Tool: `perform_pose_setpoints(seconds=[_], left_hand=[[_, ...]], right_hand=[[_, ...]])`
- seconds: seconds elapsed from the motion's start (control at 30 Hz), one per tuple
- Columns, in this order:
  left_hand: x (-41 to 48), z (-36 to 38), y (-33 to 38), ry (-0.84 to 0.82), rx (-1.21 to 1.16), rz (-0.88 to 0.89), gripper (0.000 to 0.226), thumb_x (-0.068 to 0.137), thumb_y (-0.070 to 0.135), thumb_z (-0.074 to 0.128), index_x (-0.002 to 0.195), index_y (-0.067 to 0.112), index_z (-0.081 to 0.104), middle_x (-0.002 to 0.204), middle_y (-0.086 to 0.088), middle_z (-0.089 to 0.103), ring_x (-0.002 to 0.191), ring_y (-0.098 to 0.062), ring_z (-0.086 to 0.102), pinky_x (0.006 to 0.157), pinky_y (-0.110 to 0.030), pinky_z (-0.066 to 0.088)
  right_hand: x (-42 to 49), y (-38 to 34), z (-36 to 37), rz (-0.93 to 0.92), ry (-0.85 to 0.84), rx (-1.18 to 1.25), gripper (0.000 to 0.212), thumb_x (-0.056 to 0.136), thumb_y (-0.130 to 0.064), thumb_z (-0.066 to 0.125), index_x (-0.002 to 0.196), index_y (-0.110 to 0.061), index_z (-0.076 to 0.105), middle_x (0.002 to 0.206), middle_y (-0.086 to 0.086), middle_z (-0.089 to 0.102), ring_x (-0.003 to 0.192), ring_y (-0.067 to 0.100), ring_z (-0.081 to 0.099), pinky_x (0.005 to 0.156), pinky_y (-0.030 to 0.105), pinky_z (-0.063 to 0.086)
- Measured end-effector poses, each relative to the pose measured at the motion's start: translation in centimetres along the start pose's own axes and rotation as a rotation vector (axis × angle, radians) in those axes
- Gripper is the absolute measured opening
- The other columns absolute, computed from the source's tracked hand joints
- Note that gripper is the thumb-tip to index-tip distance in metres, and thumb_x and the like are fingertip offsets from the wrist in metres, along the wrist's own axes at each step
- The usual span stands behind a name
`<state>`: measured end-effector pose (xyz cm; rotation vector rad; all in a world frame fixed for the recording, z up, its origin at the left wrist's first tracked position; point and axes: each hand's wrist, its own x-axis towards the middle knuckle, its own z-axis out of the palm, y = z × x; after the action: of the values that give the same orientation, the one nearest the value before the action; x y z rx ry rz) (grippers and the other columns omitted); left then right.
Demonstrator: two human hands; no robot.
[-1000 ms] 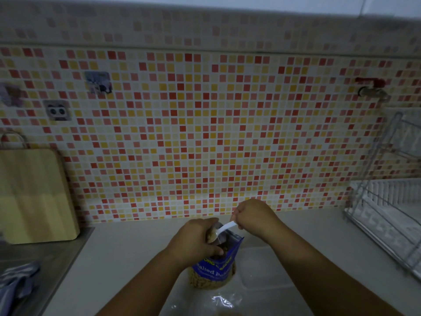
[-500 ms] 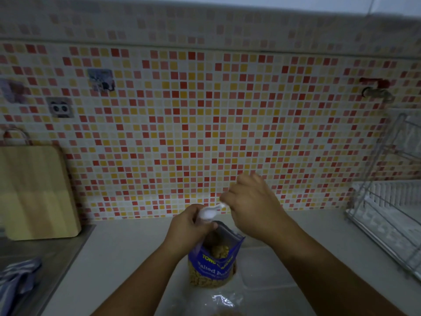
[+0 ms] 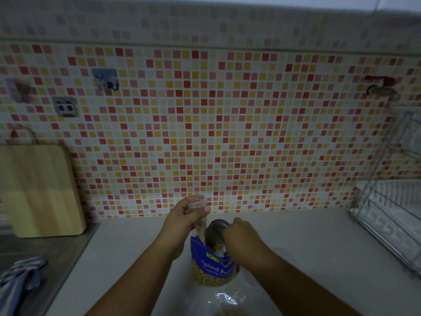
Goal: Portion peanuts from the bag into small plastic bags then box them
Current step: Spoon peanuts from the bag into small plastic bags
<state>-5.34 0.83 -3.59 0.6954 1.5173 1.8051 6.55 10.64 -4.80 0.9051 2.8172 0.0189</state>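
The blue salted-peanut bag (image 3: 213, 266) stands open on the counter, with peanuts showing through its lower window. My left hand (image 3: 185, 216) pinches the top of a small clear plastic bag (image 3: 200, 224), which hangs just above the big bag's left rim with some peanuts in it. My right hand (image 3: 242, 234) reaches down into the big bag's mouth, fingers curled round the white spoon (image 3: 220, 253), of which only a pale bit shows. A filled clear bag (image 3: 227, 303) lies at the near edge of the counter.
A wooden cutting board (image 3: 38, 190) leans on the tiled wall at the left, above a steel sink (image 3: 45, 254) with a striped cloth (image 3: 19, 279). A wire dish rack (image 3: 391, 215) stands at the right. A clear plastic box (image 3: 280, 258) sits beside the peanut bag.
My right hand has dropped from above the small bag down into the peanut bag with the spoon. My left hand has lifted the small bag slightly and moved left.
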Motion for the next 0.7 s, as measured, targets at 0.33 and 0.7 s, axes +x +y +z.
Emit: perform_pose_setpoints(seconds=[0.33,0.7], left_hand=[[-0.2,-0.9,-0.8,0.013,0.024,-0.054,0.032,0.079,0.011,0.069,0.109,0.022,0.061,0.110,-0.004,0.064,0.102,-0.020,0.059,0.080,-0.032,0.050],[0.1,-1.6,-0.3,0.035,0.109,-0.050,0.032,0.079,0.015,0.071,0.109,0.022,0.064,0.109,-0.002,0.067,0.104,-0.022,0.060,0.080,-0.031,0.050]], right_hand=[[2.4,-0.4,1.2,0.311,-0.126,0.232,0.058,0.081,-0.043,0.068,0.128,-0.014,0.052,0.127,0.003,0.057,0.120,0.024,0.050,0.102,0.034,0.033],[2.2,4.1,-0.5,0.280,-0.299,0.361,0.022,0.088,-0.018,0.050,0.102,-0.014,0.067,0.081,0.002,0.055,0.081,0.020,0.057,0.083,0.028,0.045]])
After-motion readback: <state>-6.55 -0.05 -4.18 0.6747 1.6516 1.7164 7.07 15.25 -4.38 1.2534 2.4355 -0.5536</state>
